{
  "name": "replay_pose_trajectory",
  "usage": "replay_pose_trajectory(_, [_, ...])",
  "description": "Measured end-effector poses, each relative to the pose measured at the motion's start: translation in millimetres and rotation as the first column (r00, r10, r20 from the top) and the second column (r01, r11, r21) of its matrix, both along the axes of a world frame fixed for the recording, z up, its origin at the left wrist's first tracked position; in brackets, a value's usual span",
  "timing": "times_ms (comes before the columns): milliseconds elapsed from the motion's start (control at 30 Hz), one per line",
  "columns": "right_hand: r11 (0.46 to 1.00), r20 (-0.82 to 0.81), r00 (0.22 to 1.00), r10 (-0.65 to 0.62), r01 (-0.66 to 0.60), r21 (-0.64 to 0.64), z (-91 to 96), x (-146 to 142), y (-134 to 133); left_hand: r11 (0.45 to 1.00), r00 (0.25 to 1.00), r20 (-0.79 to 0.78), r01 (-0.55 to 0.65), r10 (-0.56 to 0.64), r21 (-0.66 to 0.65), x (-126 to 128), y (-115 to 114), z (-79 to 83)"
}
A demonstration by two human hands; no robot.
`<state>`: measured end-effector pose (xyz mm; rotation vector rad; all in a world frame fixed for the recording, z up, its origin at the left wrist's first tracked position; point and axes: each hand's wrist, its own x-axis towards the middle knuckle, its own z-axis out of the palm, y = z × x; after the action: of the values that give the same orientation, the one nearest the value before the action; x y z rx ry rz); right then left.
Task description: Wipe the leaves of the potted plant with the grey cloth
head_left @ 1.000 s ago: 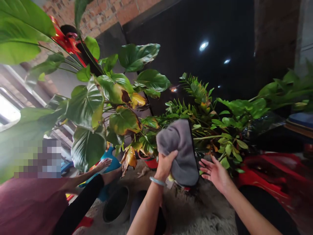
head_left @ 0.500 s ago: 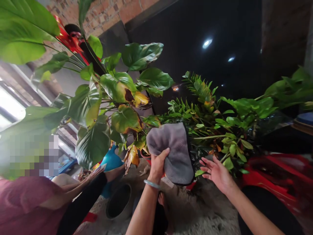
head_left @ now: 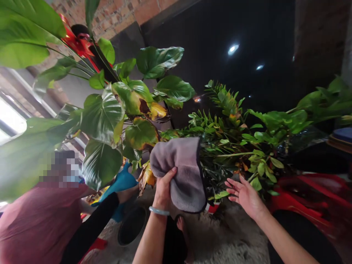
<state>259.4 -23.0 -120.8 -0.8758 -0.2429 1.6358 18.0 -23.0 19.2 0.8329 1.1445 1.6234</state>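
Observation:
A grey cloth (head_left: 183, 172) with a dark edge is gripped in my left hand (head_left: 164, 189), the thumb lying on top of it. A pale bangle circles that wrist. My right hand (head_left: 243, 194) is empty, palm up with the fingers apart, beside the low green leaves (head_left: 261, 168). Just beyond the cloth stands a large leafy plant (head_left: 141, 134), several of its leaves yellow and brown. The cloth hides part of the foliage behind it.
At the left sits a person in a pink shirt (head_left: 46, 216), near a blue bag-like thing (head_left: 121, 185). A dark bucket (head_left: 132, 225) stands on the floor. Something red (head_left: 310, 205) lies at the right. Behind the plants rises a glossy black panel (head_left: 220, 44).
My left hand has moved left with the cloth. My right hand has hardly moved. The person at the left has leaned further forward, toward the blue thing.

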Motion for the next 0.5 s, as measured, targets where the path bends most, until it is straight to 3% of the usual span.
replay_pose_trajectory(100, [1.000, 0.000, 1.000, -0.013, 0.013, -0.023, 7.1, -2, -2, 0.995, 0.997, 0.039, -0.071, 0.073, -0.064, 0, 4, -22.3])
replay_pose_trajectory(233, [0.998, 0.028, 0.999, -0.016, 0.018, -0.056, 11.2, -2, -4, 0.959, 0.988, 0.042, 0.156, -0.151, -0.237, -1, -31, -79.7])
replay_pose_trajectory(300, [0.998, 0.028, 0.999, -0.015, 0.016, -0.059, 11.1, -2, -4, 0.932, 0.970, 0.016, 0.238, -0.243, -0.275, -7, -49, -93.5])
replay_pose_trajectory(367, [0.998, 0.022, 1.000, -0.016, 0.017, -0.058, 10.3, -2, -4, 0.941, 0.967, -0.019, 0.243, -0.255, -0.234, -15, -52, -87.4])
replay_pose_trajectory(500, [0.997, 0.015, 1.000, -0.011, 0.012, -0.070, 9.0, -3, -3, 0.994, 0.998, -0.015, 0.060, -0.061, -0.096, -29, -19, -39.5])
